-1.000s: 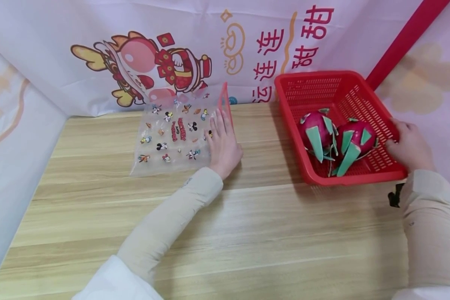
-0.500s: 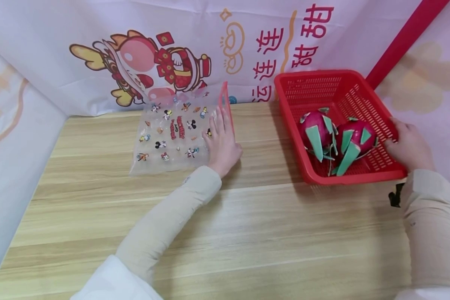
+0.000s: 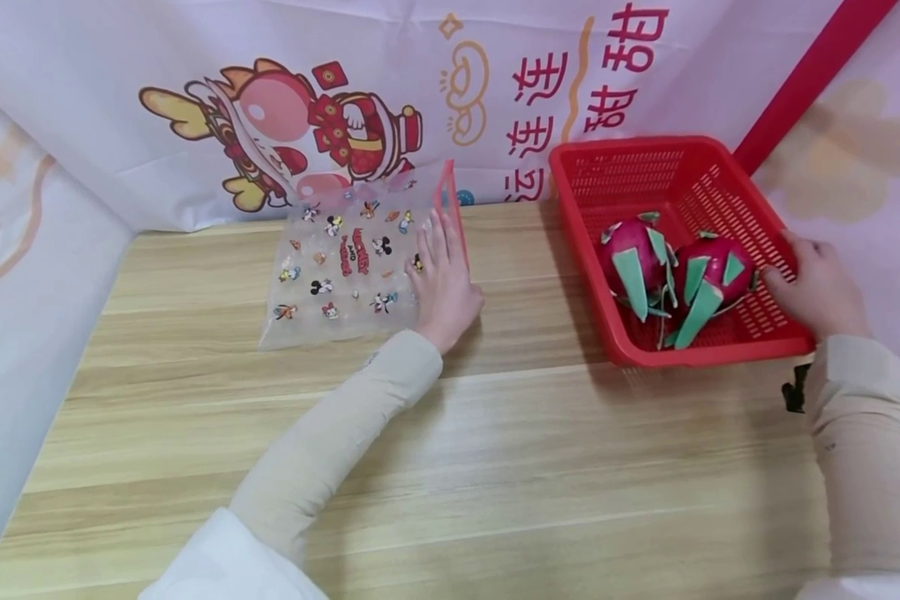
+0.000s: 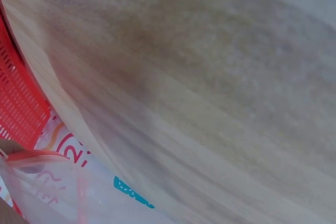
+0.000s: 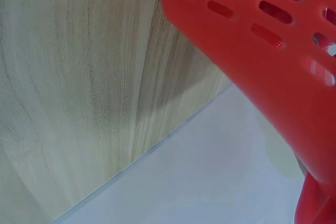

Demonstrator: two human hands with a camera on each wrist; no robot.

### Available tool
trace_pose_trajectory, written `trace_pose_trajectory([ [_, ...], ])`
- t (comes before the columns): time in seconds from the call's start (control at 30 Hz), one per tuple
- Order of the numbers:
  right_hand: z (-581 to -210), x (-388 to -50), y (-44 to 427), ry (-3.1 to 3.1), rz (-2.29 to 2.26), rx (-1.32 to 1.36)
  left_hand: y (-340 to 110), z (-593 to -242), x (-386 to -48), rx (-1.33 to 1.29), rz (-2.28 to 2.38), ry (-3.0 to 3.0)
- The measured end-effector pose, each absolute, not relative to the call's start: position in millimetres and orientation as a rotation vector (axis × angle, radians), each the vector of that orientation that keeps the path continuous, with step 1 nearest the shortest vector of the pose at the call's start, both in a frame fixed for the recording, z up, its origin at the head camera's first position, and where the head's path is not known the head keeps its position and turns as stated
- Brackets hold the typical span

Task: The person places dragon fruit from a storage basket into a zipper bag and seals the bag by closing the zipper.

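A clear plastic zip bag [image 3: 330,275] printed with small cartoon figures lies at the back of the table, its red zip edge [image 3: 452,196] raised on the right. My left hand [image 3: 446,287] rests on the bag beside that edge, fingers extended. Sleeve fabric [image 4: 173,87] fills most of the left wrist view. At the right, my right hand [image 3: 825,287] grips the side rim of a red plastic basket [image 3: 682,360], thumb over the inside. Two dragon fruits, one left [image 3: 633,250] and one right [image 3: 723,271], with green scales, lie in the basket.
The wooden table [image 3: 495,483] meets a white printed cloth [image 3: 480,75] at the back. A small black object [image 3: 795,389] shows beside the right sleeve. In the right wrist view, the basket's slotted wall [image 5: 252,61] overhangs the table edge.
Hardly anything differs. My right thumb reaches slightly further into the basket; the bag, the fruits and my left hand stay in place.
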State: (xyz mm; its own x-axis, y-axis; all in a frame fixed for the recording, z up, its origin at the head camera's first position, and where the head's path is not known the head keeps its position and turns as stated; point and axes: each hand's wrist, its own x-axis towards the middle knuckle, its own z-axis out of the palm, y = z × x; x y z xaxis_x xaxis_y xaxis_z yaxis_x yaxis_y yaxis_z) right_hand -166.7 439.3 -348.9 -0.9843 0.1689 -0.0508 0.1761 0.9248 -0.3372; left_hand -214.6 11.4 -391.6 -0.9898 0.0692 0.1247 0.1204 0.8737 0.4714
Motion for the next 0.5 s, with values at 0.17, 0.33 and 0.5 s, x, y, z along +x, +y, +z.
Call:
trace_pose_trajectory([
  [0.17,-349.4,-167.5,439.8,3.085,-0.59,0.324,11.1,-390.9,-214.0,-0.149,-0.742,-2.944],
  [0.33,-351.4,-167.4,438.9,3.16,-0.573,0.347,11.0,-391.2,-213.2,-0.157,-0.749,-2.952],
  [0.5,-352.5,-168.6,436.6,3.197,-0.523,0.41,10.0,-391.8,-212.4,-0.167,-0.726,-2.949],
])
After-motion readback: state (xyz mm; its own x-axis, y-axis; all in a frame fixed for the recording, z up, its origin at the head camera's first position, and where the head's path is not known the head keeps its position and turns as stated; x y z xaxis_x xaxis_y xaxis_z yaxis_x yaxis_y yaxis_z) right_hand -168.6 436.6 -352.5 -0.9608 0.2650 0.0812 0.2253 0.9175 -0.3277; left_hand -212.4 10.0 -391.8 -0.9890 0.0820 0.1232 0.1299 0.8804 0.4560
